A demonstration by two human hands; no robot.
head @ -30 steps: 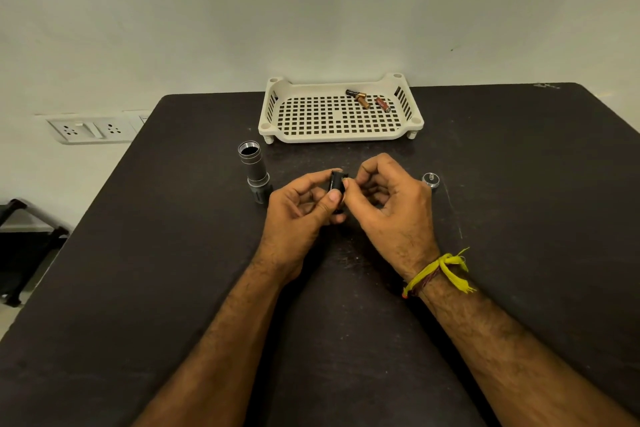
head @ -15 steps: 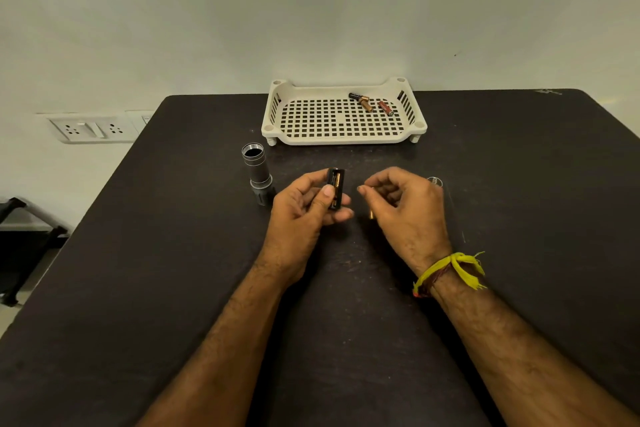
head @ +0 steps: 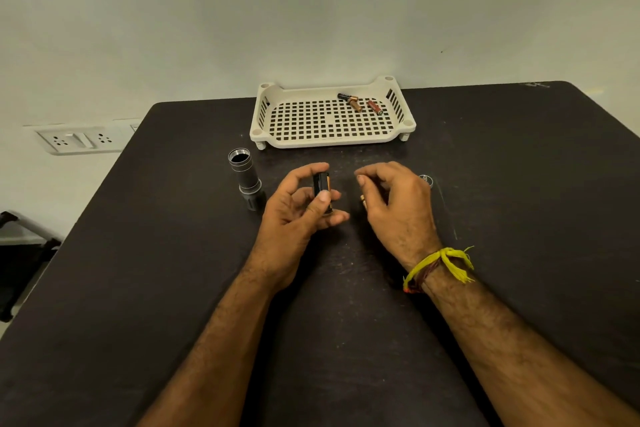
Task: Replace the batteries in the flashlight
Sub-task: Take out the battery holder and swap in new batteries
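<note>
R hand (head: pixel 398 208) pulled away w/ battery (head: pixel 362 198) | L hand (head: pixel 298 208) keeps holder (head: pixel 322 185)

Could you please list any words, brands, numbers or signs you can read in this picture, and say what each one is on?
None can be read.
Batteries in the tray: print too small.
Battery holder in the left hand: no legible text.
Chalk-like mark at the table's far corner: illegible.

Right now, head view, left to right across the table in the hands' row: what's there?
Flashlight body standing with its open end up → left hand holding the battery holder → right hand → tail cap.
</note>
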